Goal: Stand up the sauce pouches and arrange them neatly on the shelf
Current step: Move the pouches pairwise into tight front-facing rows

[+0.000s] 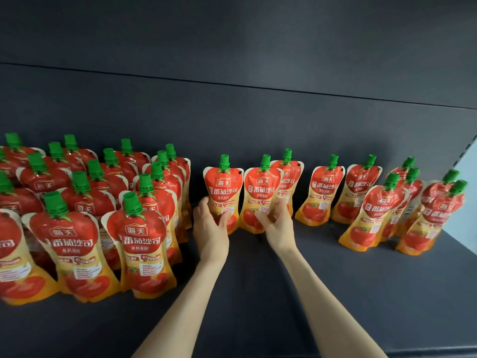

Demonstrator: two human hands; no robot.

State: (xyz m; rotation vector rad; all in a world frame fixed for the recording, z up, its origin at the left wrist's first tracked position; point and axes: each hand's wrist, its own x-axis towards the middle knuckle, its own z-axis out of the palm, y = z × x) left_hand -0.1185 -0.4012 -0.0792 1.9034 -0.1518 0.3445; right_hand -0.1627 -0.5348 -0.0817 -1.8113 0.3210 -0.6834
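Red and yellow tomato sauce pouches with green caps stand on a dark shelf [258,293]. My left hand [210,228] grips the lower part of one upright pouch [224,187] near the back wall. My right hand [277,223] holds the lower edge of the neighbouring pouch [261,192], its fingers also reaching a third pouch [287,174] just behind. A tight block of several upright pouches [85,215] fills the left side. Loosely spaced pouches [321,192] stand to the right.
The dark back wall [232,112] rises right behind the pouches. A cluster of pouches [433,218] crowds the right end, next to a pale side panel [467,200]. The shelf's front edge [426,350] runs along the bottom right.
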